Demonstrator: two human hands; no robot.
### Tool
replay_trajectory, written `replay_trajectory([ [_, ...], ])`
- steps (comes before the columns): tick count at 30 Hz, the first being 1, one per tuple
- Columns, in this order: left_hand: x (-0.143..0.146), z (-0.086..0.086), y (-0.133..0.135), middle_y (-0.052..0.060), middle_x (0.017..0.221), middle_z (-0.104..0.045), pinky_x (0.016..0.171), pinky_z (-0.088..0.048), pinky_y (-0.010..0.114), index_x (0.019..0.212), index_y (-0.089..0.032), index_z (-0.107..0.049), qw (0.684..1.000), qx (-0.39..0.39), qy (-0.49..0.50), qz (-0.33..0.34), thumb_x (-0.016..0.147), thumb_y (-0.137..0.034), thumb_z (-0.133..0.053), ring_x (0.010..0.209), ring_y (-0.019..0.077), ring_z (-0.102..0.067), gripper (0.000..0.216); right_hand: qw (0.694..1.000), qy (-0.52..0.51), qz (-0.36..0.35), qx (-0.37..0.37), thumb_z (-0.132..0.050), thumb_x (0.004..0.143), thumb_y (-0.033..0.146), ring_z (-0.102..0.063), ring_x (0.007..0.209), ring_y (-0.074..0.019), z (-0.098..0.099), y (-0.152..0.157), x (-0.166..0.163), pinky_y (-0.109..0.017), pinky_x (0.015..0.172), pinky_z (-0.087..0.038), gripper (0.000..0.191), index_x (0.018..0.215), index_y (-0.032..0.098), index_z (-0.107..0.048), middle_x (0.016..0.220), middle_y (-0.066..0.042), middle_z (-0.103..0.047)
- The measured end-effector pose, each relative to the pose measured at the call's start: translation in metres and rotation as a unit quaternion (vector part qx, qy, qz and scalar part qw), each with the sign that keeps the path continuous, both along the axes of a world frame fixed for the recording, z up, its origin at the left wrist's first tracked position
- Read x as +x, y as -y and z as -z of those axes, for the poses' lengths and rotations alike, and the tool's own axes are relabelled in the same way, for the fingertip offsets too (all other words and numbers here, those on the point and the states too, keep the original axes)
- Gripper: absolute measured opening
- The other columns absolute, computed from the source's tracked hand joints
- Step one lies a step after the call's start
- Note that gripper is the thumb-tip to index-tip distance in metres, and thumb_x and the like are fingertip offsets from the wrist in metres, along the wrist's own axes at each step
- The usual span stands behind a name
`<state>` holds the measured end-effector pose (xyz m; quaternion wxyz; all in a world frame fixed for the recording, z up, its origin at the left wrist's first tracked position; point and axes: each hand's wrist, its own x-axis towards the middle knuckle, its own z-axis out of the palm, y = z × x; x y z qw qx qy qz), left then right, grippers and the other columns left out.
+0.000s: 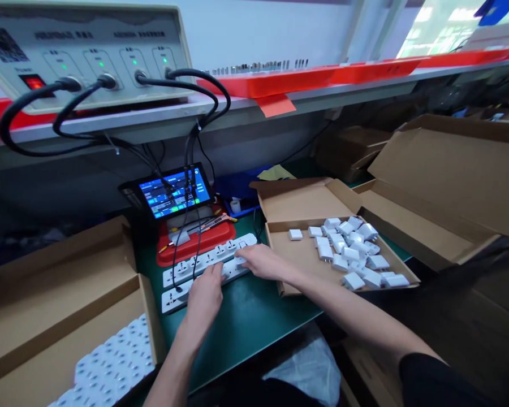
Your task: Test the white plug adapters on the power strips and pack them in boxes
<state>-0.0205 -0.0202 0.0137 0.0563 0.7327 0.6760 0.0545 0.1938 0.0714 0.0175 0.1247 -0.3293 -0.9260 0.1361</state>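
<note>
White strip (233, 271) at centre could skid if pushed unevenly; left hand (206, 294), fingers half-curled, and right hand (261, 261), fingers bunched, hide any hold; nearby cable (173, 272) could snag.

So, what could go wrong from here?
The black cables run down to the power strips near the left hand, so a sideways sweep might snag one. The right forearm crosses the near corner of the open box in this view; a bump could shift the loose white adapters. Fingers are close to the sockets; if live, which I can't tell, they might pose a shock risk.
</note>
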Motion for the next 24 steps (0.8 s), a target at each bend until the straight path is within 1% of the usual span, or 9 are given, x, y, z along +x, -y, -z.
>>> replay_trajectory([
  [3, 0.005, -0.002, -0.008, 0.013, 0.121, -0.07, 0.084, -0.051, 0.034, 0.136, -0.02, -0.056, 0.999, -0.019, -0.031, -0.004, 0.105, -0.019, -0.043, 0.103, 0.0275, -0.072, 0.034, 0.999, 0.04, -0.01, 0.015, -0.059, 0.096, 0.015, -0.07, 0.097, -0.0259, 0.005, -0.001, -0.01, -0.03, 0.078, -0.047, 0.023, 0.118, 0.019, -0.065, 0.112, -0.011, -0.076],
  [5, 0.005, -0.001, -0.014, 0.014, 0.122, -0.07, 0.087, -0.051, 0.035, 0.139, -0.019, -0.055, 0.999, -0.027, -0.033, -0.003, 0.104, -0.018, -0.043, 0.105, 0.028, -0.071, 0.037, 0.998, 0.059, -0.005, 0.02, -0.058, 0.096, 0.015, -0.07, 0.094, -0.0253, 0.01, -0.001, -0.013, -0.03, 0.076, -0.045, 0.02, 0.114, 0.019, -0.064, 0.11, -0.011, -0.075],
  [10, 0.003, 0.01, -0.025, 0.014, 0.123, -0.071, 0.094, -0.051, 0.036, 0.138, -0.019, -0.057, 0.998, -0.051, -0.006, 0.026, 0.102, -0.015, -0.048, 0.11, 0.0273, -0.071, 0.037, 0.997, 0.078, 0.007, 0.027, -0.057, 0.091, 0.011, -0.068, 0.088, -0.0237, 0.022, 0.0, -0.018, -0.029, 0.072, -0.043, 0.021, 0.11, 0.02, -0.061, 0.106, -0.01, -0.075],
  [12, 0.005, 0.015, -0.027, 0.014, 0.124, -0.071, 0.093, -0.052, 0.036, 0.138, -0.021, -0.057, 0.998, -0.051, 0.004, 0.029, 0.1, -0.012, -0.049, 0.11, 0.0275, -0.071, 0.04, 0.996, 0.084, 0.006, 0.03, -0.058, 0.09, 0.01, -0.068, 0.087, -0.0238, 0.024, 0.0, -0.019, -0.029, 0.072, -0.043, 0.023, 0.11, 0.02, -0.061, 0.106, -0.01, -0.074],
  [16, 0.009, 0.019, -0.023, 0.014, 0.125, -0.071, 0.094, -0.052, 0.036, 0.139, -0.021, -0.057, 0.998, -0.042, 0.032, 0.024, 0.098, -0.01, -0.05, 0.111, 0.0276, -0.071, 0.043, 0.997, 0.076, 0.007, 0.023, -0.059, 0.093, 0.014, -0.068, 0.09, -0.0247, 0.021, 0.0, -0.018, -0.03, 0.076, -0.045, 0.021, 0.114, 0.019, -0.062, 0.106, -0.01, -0.074],
  [19, 0.006, 0.018, -0.008, 0.015, 0.139, -0.065, 0.099, -0.051, 0.035, 0.146, -0.02, -0.051, 0.993, 0.013, 0.105, 0.049, 0.096, -0.011, -0.055, 0.123, 0.0276, -0.066, 0.051, 0.998, 0.051, -0.011, 0.037, -0.065, 0.095, 0.02, -0.067, 0.101, -0.0271, 0.015, 0.002, -0.022, -0.035, 0.087, -0.046, 0.019, 0.114, 0.018, -0.065, 0.109, -0.011, -0.074],
  [21, -0.002, 0.015, 0.009, 0.013, 0.141, -0.064, 0.098, -0.051, 0.035, 0.143, -0.02, -0.054, 0.98, 0.084, 0.175, 0.051, 0.097, -0.015, -0.055, 0.124, 0.0262, -0.065, 0.046, 0.998, 0.01, -0.025, 0.049, -0.07, 0.095, 0.026, -0.065, 0.11, -0.0287, 0.012, 0.005, -0.031, -0.038, 0.095, -0.045, 0.024, 0.118, 0.018, -0.067, 0.115, -0.012, -0.073],
  [22, -0.007, 0.013, 0.019, 0.011, 0.134, -0.068, 0.094, -0.052, 0.034, 0.135, -0.021, -0.059, 0.97, 0.118, 0.207, 0.035, 0.099, -0.019, -0.055, 0.118, 0.0249, -0.067, 0.036, 0.998, -0.016, -0.033, 0.05, -0.071, 0.096, 0.029, -0.064, 0.112, -0.0288, 0.011, 0.008, -0.038, -0.039, 0.098, -0.045, 0.027, 0.121, 0.019, -0.067, 0.117, -0.013, -0.072],
  [24, -0.024, 0.009, 0.038, 0.006, 0.107, -0.074, 0.082, -0.052, 0.032, 0.11, -0.023, -0.067, 0.952, 0.172, 0.252, -0.027, 0.102, -0.031, -0.055, 0.093, 0.0215, -0.07, 0.017, 0.995, -0.072, -0.056, 0.039, -0.072, 0.097, 0.033, -0.063, 0.114, -0.0276, 0.013, 0.015, -0.057, -0.039, 0.1, -0.045, 0.032, 0.125, 0.019, -0.067, 0.119, -0.012, -0.072],
])
